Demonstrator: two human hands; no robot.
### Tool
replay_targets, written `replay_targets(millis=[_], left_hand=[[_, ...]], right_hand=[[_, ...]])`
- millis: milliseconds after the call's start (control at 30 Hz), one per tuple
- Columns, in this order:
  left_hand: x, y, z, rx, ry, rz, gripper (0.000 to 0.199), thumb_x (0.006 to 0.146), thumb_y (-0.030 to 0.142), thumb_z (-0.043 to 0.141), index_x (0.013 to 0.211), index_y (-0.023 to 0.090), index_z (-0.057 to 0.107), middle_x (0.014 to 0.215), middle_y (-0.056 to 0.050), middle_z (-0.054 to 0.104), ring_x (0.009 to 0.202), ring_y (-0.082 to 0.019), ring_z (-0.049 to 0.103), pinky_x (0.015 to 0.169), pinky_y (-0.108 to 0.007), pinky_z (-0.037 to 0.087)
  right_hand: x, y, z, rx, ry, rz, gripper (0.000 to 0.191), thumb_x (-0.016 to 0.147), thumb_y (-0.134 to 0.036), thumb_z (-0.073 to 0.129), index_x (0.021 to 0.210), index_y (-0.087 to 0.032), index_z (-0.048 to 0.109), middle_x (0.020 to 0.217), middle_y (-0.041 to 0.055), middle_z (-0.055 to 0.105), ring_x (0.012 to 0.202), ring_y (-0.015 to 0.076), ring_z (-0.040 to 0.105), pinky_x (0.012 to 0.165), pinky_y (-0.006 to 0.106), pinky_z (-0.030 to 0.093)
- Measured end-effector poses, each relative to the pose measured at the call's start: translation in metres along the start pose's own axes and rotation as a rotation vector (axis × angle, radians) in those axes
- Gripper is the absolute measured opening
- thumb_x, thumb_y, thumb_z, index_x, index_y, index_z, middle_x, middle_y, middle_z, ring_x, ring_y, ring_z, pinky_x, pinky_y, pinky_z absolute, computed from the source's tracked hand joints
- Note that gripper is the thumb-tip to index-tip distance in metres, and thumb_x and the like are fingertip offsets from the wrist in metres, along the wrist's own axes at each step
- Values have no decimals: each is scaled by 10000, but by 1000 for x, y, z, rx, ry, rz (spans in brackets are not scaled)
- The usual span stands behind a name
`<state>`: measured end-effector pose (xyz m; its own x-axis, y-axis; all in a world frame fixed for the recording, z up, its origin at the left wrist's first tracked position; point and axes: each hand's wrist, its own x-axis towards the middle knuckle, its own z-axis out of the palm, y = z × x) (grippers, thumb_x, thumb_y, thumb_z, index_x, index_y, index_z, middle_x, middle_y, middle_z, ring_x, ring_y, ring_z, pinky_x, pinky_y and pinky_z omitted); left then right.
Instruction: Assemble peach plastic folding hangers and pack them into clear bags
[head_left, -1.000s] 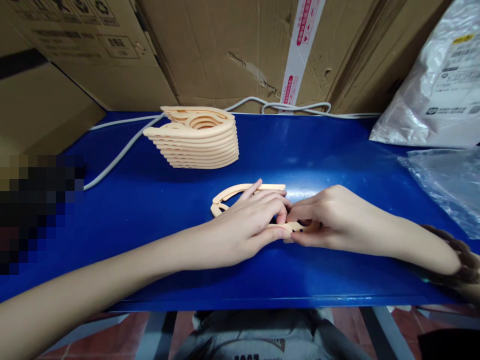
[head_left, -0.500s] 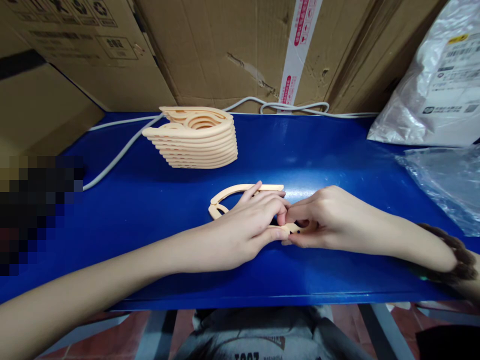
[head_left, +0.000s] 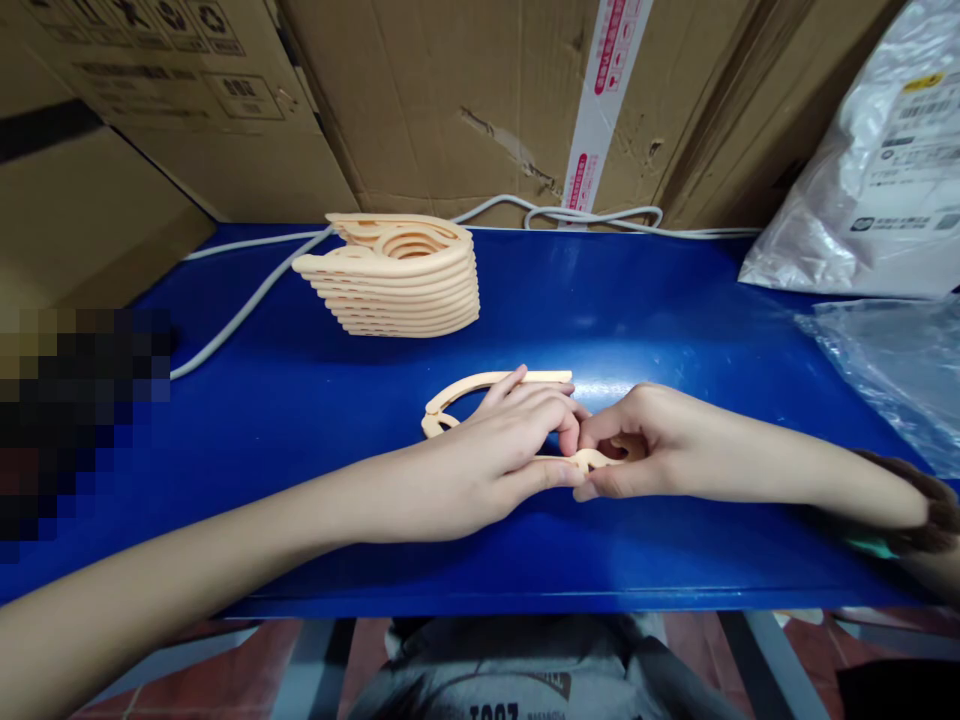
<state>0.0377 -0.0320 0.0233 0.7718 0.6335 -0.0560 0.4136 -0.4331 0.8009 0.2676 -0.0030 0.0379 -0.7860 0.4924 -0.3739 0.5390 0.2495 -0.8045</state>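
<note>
A pale peach plastic frame [head_left: 459, 386] with curved arms lies on the blue table below the stack. My left hand [head_left: 517, 440] rests over it, thumb and fingers closed on its near part. Just to the right, my right hand [head_left: 637, 445] pinches a small curved peach piece [head_left: 619, 450] at the frame's right end. The two hands nearly meet, and fingers hide much of the joint between the parts. Farther back at the left stands a neat stack of similar peach frames [head_left: 405, 290].
Cardboard boxes [head_left: 450, 90] line the back of the blue table [head_left: 337, 560]. A white cable [head_left: 247, 310] runs along the rear and left. Plastic-wrapped packages [head_left: 877, 180] and a clear bag [head_left: 892, 370] lie at the right. The far left is pixelated.
My right hand has shifted slightly, with more of the small curved piece showing between its fingers. My left hand stays over the frame. The whole view has moved a little.
</note>
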Motion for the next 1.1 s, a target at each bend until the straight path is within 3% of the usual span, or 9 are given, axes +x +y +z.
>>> replay_targets(millis=[167,333,633,833,933,1100], left_hand=[[-1,-2,-1,54,40,25,174,1071,378,473,983,234,517,1241,-4,614,1491,-149,326,1308,-384,61],[-3,-9,-6,157,116,105,207,1045,443,521,988,245,540,1451,-11,547,1530,-192,279,1259,-416,229],[2,-24,-19,206,161,119,230,1003,448,584,970,223,617,1546,-74,460,1590,-277,111,1291,-500,129],[4,-24,-15,188,206,89,217,1007,442,579,966,231,614,1512,-67,500,1531,-291,284,1260,-620,51],[4,-23,-14,156,205,91,216,1009,429,579,939,225,578,1504,-62,512,1529,-282,291,1249,-642,9],[4,-22,-15,84,186,158,188,1031,338,540,898,211,504,1402,-93,589,1439,-245,428,1244,-530,214]], right_hand=[[0,1,-1,103,-45,9,357,938,-507,651,854,-162,688,672,-51,426,580,84,342,509,229,260],[-1,1,-9,127,-54,33,361,928,-503,655,847,-152,684,674,-48,398,588,87,324,511,227,251],[-7,7,-31,122,8,54,316,893,-458,696,758,-176,650,677,-47,404,616,97,338,538,235,254],[-5,9,-36,125,6,55,434,893,-567,676,719,-181,579,674,-52,350,610,99,303,541,249,229],[-4,10,-37,142,-14,56,465,893,-589,672,712,-176,559,671,-52,354,609,98,304,548,251,235],[-5,11,-38,232,-26,102,422,898,-536,697,727,-176,557,659,-53,378,594,88,326,534,241,247]])
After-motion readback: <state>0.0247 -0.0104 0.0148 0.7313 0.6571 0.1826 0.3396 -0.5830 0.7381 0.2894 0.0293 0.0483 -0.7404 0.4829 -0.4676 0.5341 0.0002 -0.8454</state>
